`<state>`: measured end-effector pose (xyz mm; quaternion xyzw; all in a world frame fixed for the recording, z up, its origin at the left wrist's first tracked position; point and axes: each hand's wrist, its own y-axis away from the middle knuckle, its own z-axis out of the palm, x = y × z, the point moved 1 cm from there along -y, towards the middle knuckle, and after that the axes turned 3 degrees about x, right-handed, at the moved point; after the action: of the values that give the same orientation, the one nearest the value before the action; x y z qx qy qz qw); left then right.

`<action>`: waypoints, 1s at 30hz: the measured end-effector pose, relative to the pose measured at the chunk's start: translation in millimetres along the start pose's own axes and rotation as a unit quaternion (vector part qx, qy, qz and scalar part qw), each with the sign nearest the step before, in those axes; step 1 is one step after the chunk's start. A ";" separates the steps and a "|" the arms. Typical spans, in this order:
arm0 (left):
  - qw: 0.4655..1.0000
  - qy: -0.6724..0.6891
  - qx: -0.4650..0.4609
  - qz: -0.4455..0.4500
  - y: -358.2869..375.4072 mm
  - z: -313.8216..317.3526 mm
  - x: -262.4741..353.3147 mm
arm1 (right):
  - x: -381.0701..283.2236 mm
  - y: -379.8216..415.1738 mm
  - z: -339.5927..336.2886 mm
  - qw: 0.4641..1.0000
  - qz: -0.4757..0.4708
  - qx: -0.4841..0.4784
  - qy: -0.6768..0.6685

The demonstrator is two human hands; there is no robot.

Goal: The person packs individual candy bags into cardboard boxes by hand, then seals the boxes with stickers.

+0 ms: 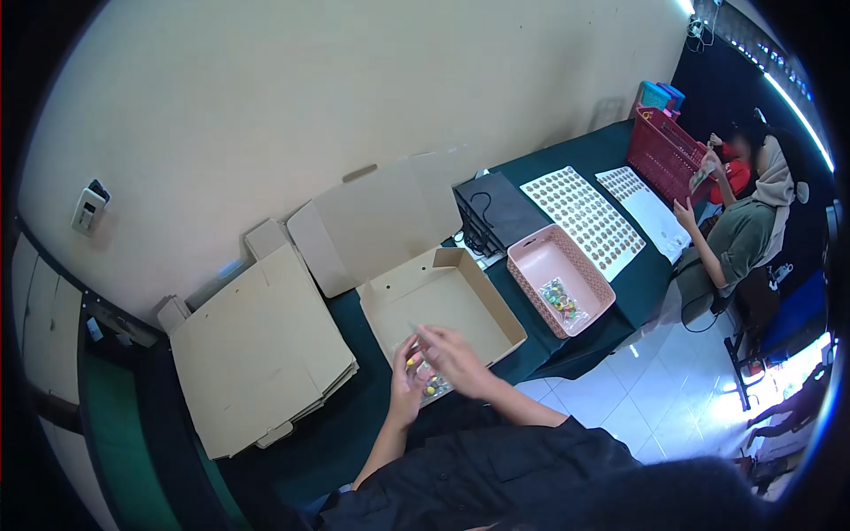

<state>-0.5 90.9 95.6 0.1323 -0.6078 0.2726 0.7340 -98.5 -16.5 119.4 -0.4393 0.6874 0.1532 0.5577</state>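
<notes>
In front of my body I hold a small clear plastic bag of colourful pieces (434, 387), over the near edge of an open cardboard box (484, 288). My left hand (405, 389) is closed around the left side of the bag. My right hand (456, 361) reaches over its top, fingers pressed together at the upper edge, where a bit of clear plastic seems to stick up. The pieces look yellow, pink and green; their kind is too small to tell. The box's lid (381, 217) stands raised against the wall.
Flattened cardboard boxes (261, 345) are stacked at left. Right of the box are a pink basket (580, 265) with similar bags (564, 301), a black bag (500, 208), sticker sheets (584, 217) and a red basket (664, 150). Another person (744, 221) sits at the table's far end.
</notes>
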 end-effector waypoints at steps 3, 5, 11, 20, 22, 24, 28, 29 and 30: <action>0.999 -0.005 -0.003 0.035 2.9 7.7 -5.0 | -18.3 0.3 9.0 0.991 -0.109 0.009 0.072; 0.999 -0.017 -0.007 0.035 3.0 2.2 -5.5 | -14.2 -2.2 4.8 0.999 -0.050 -0.017 -0.015; 0.995 -0.077 0.048 0.031 6.5 7.9 4.7 | -18.7 -10.8 -1.4 0.992 0.009 0.124 -0.005; 0.977 -0.191 0.086 0.051 -0.1 18.0 7.2 | 9.4 -15.6 -38.0 0.957 0.145 -0.092 -0.233; 0.976 -0.206 0.064 0.032 6.0 8.2 -15.0 | 30.1 -14.2 -40.8 0.965 0.132 -0.143 -0.178; 0.989 -0.033 0.074 -0.124 9.9 4.5 -26.6 | 45.4 -16.7 -45.0 0.963 0.134 -0.183 -0.148; 0.985 -0.007 0.161 -0.069 7.8 13.6 -15.7 | 53.5 -17.5 -41.4 0.950 0.153 -0.211 -0.171; 0.983 -0.025 0.183 -0.021 3.7 15.6 -11.2 | 62.5 -18.4 -40.7 0.945 0.191 -0.149 -0.219; 0.982 -0.028 0.186 -0.023 4.1 14.1 -13.1 | 59.9 -18.7 -41.6 0.932 0.232 -0.085 -0.265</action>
<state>-15.8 83.8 85.5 0.2883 -0.5638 0.3597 0.6853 -109.8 -82.2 84.4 -0.2570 0.5818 0.4471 0.6289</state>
